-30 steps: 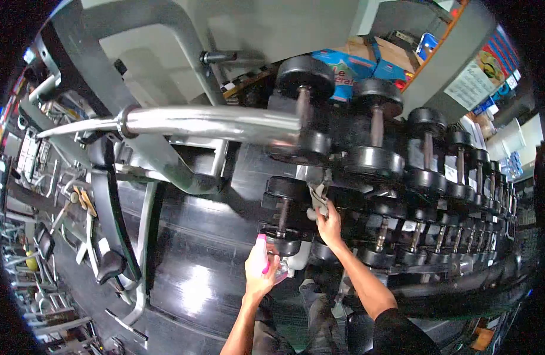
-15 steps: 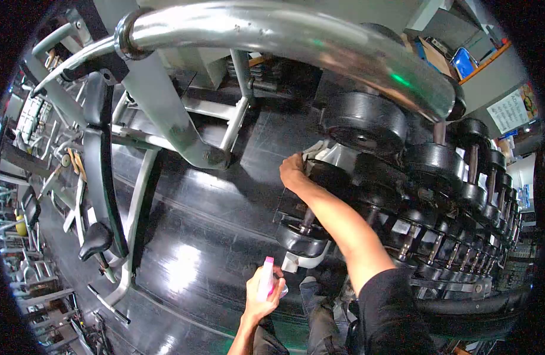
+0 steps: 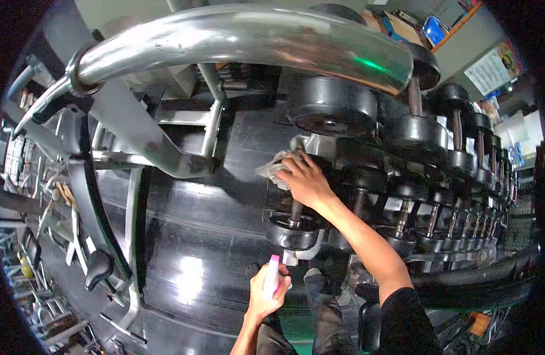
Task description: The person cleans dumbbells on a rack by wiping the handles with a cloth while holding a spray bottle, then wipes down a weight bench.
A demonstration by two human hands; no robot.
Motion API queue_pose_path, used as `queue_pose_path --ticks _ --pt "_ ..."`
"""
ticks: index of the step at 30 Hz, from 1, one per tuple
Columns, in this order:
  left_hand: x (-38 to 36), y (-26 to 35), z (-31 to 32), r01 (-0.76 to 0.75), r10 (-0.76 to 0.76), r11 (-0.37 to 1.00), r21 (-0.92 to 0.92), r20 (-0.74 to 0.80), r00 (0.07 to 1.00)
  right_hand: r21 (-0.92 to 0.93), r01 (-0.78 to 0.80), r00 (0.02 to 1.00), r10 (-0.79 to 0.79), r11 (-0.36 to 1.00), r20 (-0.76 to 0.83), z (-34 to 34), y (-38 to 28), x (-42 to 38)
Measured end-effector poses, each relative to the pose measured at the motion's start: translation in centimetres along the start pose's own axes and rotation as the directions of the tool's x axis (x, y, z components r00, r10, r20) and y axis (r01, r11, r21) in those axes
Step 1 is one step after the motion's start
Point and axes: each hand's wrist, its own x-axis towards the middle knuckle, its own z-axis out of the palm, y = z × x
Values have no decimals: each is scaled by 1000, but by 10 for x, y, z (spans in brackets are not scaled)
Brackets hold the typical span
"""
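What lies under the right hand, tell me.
Under the right hand is a crumpled, light cloth, over the far end of a black dumbbell. The hand and cloth hide much of that end's surface.

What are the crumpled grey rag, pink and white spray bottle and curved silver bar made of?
Grey rag: probably matte cloth, bunched in folds. Pink and white spray bottle: likely smooth plastic, judging by its moulded top. Curved silver bar: apparently polished metal, with mirror-like highlights.
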Motion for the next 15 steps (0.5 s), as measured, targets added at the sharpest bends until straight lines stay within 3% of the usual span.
queue_pose_path --ticks 2,5,8,9,11,12,15 --pt "2 1 -1 7 -6 999 -52 17 1000 -81 -65 998 63 995 -31 -11 3 -16" --pt "2 2 -6 46 -44 998 -52 35 998 110 -407 908 415 907 -56 -27 9 -36" --pt "-1 0 -9 98 -94 990 -102 39 995 445 -656 671 741 610 -27 3 28 -62" --pt "-1 2 -7 71 -73 988 -140 -10 997 442 -657 670 742 611 -29 20 40 -70" --pt "-4 -5 -6 60 -61 992 -113 -4 998 662 -695 489 860 282 146 57 62 -85" --pt "-5 -7 -6 52 -52 995 -80 2 999 662 -695 487 861 282 145 69 66 -86" --pt "-5 0 -2 119 -115 983 -142 36 993 837 -544 389 866 -60 315 94 72 -85"
